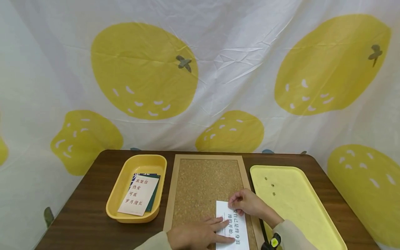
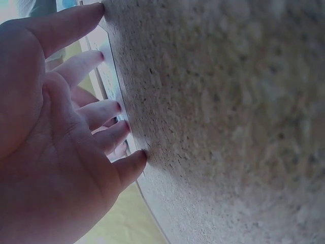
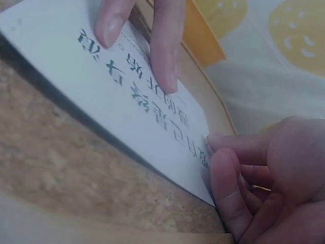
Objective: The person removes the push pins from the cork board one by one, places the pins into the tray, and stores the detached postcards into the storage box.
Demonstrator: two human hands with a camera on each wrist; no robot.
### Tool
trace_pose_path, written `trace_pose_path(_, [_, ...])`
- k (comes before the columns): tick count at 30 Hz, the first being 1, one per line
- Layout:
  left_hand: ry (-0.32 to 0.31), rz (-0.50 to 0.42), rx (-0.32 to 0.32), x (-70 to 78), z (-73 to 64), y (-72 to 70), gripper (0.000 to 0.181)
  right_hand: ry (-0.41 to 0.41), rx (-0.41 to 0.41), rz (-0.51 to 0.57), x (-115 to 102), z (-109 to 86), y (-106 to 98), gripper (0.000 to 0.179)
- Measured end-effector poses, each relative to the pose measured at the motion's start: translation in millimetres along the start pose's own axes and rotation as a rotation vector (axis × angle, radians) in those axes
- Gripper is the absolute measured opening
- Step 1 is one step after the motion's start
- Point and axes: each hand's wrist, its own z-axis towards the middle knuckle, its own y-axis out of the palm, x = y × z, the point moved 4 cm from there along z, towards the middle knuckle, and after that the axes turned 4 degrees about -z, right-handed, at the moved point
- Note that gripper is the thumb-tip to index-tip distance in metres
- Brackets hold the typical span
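A white card (image 1: 222, 227) with large dark printed characters lies on the lower right part of a framed cork board (image 1: 207, 184). My left hand (image 1: 197, 234) presses on it with spread, fairly straight fingers; in the left wrist view some fingertips (image 2: 114, 105) touch the card and the little finger meets the cork. At the card's far end, my right hand (image 1: 248, 203) has thumb and index finger bent together at the corner. The right wrist view shows these fingertips (image 3: 225, 162) against the card's edge; whether something small sits between them is hidden.
Left of the board, a yellow-orange basket (image 1: 114, 203) holds several printed cards (image 1: 137, 194). A pale yellow tray (image 1: 300, 205) on the right bears small brass-coloured tacks (image 1: 273, 185). All stand on a dark wooden table (image 1: 84, 208), with a lemon-print cloth (image 1: 218, 69) behind.
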Motion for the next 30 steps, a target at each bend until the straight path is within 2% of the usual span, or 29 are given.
trace_pose_path(8, [0.010, -0.016, 0.000, 0.3, -0.5, -0.1, 0.061, -0.015, -0.011, 0.008, -1.1, 0.8, -1.0, 0.007])
trace_pose_path(20, [0.005, -0.033, 0.003, -0.3, -1.4, 0.1, 0.061, -0.019, 0.018, 0.024, 0.2, -1.3, -2.1, 0.004])
trace_pose_path(27, [0.017, -0.074, -0.009, -12.7, 8.6, 11.4, 0.061, -0.024, 0.001, -0.024, -1.5, -0.1, -2.3, 0.005])
trace_pose_path(30, [0.024, -0.083, -0.008, -14.1, 9.6, 11.3, 0.060, -0.017, -0.010, -0.046, -4.1, 0.2, -2.6, 0.006])
